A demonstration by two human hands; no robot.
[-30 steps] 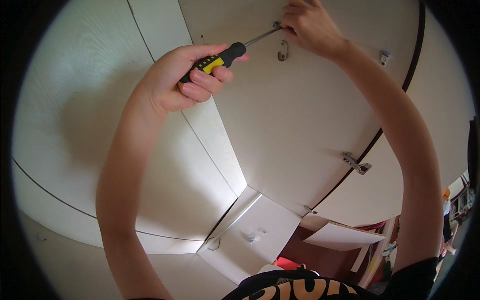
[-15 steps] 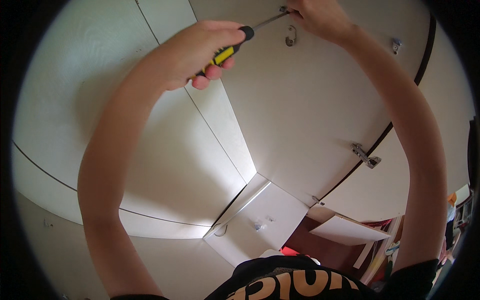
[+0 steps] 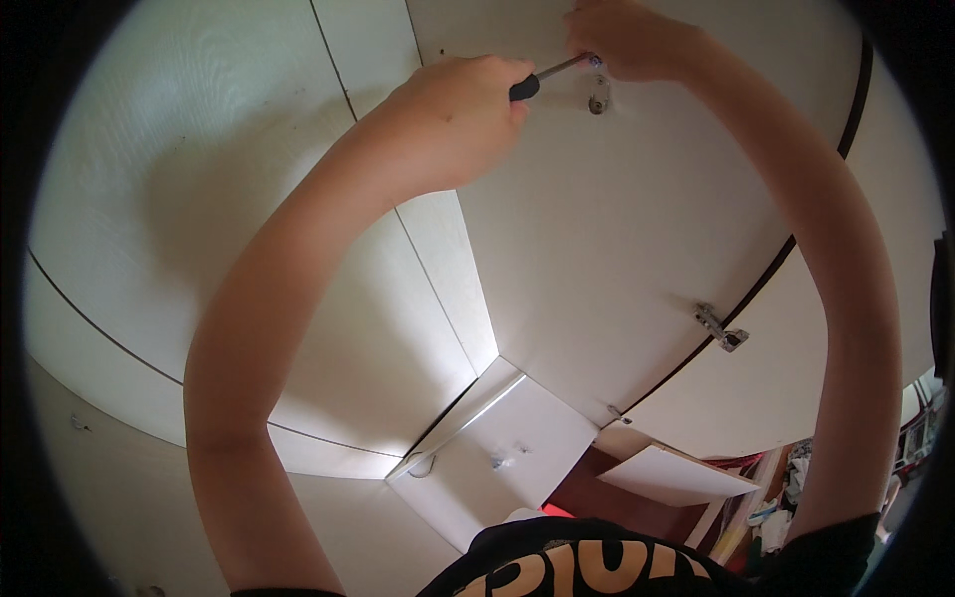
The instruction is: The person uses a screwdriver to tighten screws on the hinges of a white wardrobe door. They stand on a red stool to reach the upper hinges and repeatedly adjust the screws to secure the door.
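Screwdriver (image 3: 524,88) raised to a metal fitting (image 3: 595,62) on a pale cabinet panel (image 3: 597,249)

Near the top of the view, my left hand (image 3: 463,119) is wrapped closely round the screwdriver's dark handle, its back turned toward me. The thin shaft (image 3: 565,70) slants up and right, ending at the fitting. My right hand (image 3: 642,45) is beside that tip with fingers bent; I can't make out how far apart they are or whether they pinch anything. Just below sits a small metal plate (image 3: 598,99).

As for progress, I judge the work at the fitting to be under way and unfinished, with the driver at it. Whether its screw is tight or loose doesn't show. Lower right, a metal hinge (image 3: 718,328) appears already attached near the panel's dark edge.

Inside the cabinet, small shiny pieces (image 3: 505,458) lie on a whitish bottom panel (image 3: 468,478), too tiny to identify. Right of this, a white board (image 3: 676,476) tilts over a reddish-brown surface (image 3: 622,512). A wood-grain panel (image 3: 99,149) fills the left side.
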